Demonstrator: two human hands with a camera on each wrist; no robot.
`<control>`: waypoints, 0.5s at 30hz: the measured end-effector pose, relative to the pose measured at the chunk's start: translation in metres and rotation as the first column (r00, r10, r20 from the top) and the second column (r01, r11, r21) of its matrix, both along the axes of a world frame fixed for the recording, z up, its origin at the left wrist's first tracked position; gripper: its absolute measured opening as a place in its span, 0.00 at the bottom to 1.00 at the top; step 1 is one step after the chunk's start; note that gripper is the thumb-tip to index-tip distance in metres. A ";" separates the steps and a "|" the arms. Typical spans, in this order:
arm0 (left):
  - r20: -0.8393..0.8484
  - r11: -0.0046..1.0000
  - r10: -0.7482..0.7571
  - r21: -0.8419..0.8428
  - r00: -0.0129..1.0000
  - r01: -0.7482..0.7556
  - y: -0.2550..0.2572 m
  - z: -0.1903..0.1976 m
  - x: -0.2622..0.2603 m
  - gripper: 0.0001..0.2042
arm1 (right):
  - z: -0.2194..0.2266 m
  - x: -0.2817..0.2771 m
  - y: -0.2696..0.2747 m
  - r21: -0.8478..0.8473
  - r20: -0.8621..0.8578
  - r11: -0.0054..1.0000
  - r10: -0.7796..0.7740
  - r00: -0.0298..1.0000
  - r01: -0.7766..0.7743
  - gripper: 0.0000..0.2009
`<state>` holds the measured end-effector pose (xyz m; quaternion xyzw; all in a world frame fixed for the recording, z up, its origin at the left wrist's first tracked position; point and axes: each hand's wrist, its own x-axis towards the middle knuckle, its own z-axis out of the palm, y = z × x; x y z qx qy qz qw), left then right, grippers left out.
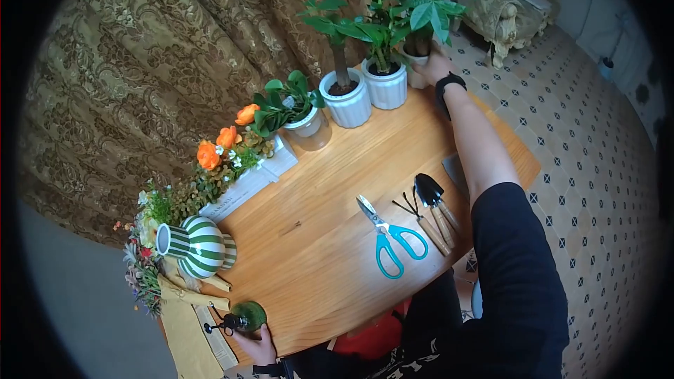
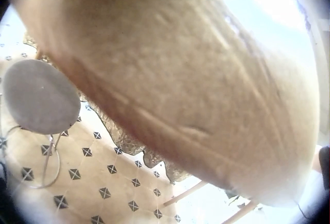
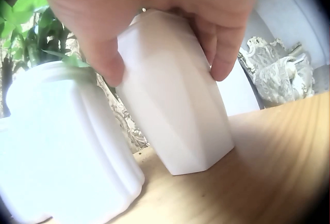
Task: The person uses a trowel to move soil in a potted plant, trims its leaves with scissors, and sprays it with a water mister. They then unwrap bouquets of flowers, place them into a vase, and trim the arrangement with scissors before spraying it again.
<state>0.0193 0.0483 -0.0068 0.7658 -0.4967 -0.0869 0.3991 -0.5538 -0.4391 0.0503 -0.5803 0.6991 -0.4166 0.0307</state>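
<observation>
At the far right corner of the table, my right hand (image 1: 437, 64) grips a faceted pale flower pot (image 3: 172, 100) near its rim, thumb and fingers on opposite sides. A leafy green plant (image 1: 430, 14) grows from this pot. The pot's base is right at the tabletop in the right wrist view. Beside it stands a white ribbed pot (image 1: 386, 90). At the near left edge, my left hand (image 1: 260, 348) holds a green glass spray bottle (image 1: 249, 314) with a black nozzle; some fingers are hidden. Mostly blurred skin fills the left wrist view.
Teal-handled scissors (image 1: 390, 235), a small hand rake (image 1: 430, 228) and a black trowel (image 1: 430, 189) lie on the wooden table (image 1: 309, 203). Along the back stand another white pot (image 1: 347, 107), a small plant (image 1: 288, 107), an orange-flower planter (image 1: 246, 189) and a striped vase (image 1: 203, 247).
</observation>
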 end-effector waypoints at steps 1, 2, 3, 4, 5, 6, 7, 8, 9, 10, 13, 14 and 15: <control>0.038 0.999 0.009 0.034 0.999 -0.010 0.000 0.004 -0.001 0.41 | 0.002 0.000 0.002 0.015 0.012 1.000 0.011 1.000 -0.011 0.42; 0.033 1.000 0.018 0.025 0.999 -0.019 0.000 0.006 -0.002 0.41 | 0.004 0.002 0.004 0.031 0.025 0.999 0.020 0.999 -0.021 0.43; 0.028 1.000 0.026 0.017 0.999 -0.026 -0.001 0.005 -0.003 0.41 | 0.017 0.008 0.015 0.152 0.033 0.988 -0.041 0.999 0.036 0.44; 0.023 0.999 0.031 0.012 0.999 -0.031 -0.001 0.003 -0.002 0.41 | 0.017 0.010 0.018 0.164 0.009 0.984 -0.068 0.998 0.065 0.43; 0.042 0.999 0.000 -0.042 0.999 0.002 0.002 -0.010 0.010 0.41 | 0.016 0.008 0.022 0.175 -0.016 0.980 -0.096 0.995 0.097 0.43; 0.079 1.000 0.001 -0.031 0.997 0.001 0.003 -0.008 0.009 0.41 | 0.012 0.004 0.025 0.185 -0.043 0.974 -0.125 0.991 0.131 0.43; 0.113 1.000 0.002 -0.019 0.994 0.000 0.001 -0.003 0.005 0.41 | 0.006 -0.002 0.027 0.177 -0.029 0.977 -0.119 0.992 0.123 0.41; 0.148 1.000 0.003 -0.009 0.989 -0.001 0.000 0.001 0.002 0.41 | 0.001 -0.009 0.030 0.181 -0.037 0.974 -0.134 0.990 0.138 0.40; 0.140 0.999 -0.001 -0.032 0.990 0.005 -0.001 0.004 -0.001 0.41 | -0.002 -0.013 0.035 0.185 -0.043 0.971 -0.147 0.988 0.152 0.39; 0.100 1.000 0.004 -0.018 0.995 -0.002 -0.002 0.011 -0.007 0.42 | -0.002 -0.015 0.043 0.187 -0.050 0.968 -0.158 0.986 0.165 0.38; 0.133 0.999 0.016 -0.040 0.991 -0.011 0.001 0.003 0.001 0.42 | 0.018 -0.018 0.083 0.298 -0.142 0.947 -0.085 0.986 0.124 0.28; 0.096 0.999 0.000 -0.042 0.995 0.004 0.001 0.001 0.004 0.42 | 0.019 -0.022 0.091 0.296 -0.190 0.950 -0.043 0.981 0.099 0.24; 0.110 0.998 -0.003 -0.057 0.994 0.009 0.001 0.001 0.004 0.42 | 0.029 -0.015 0.105 0.303 -0.184 0.951 -0.009 0.983 0.066 0.19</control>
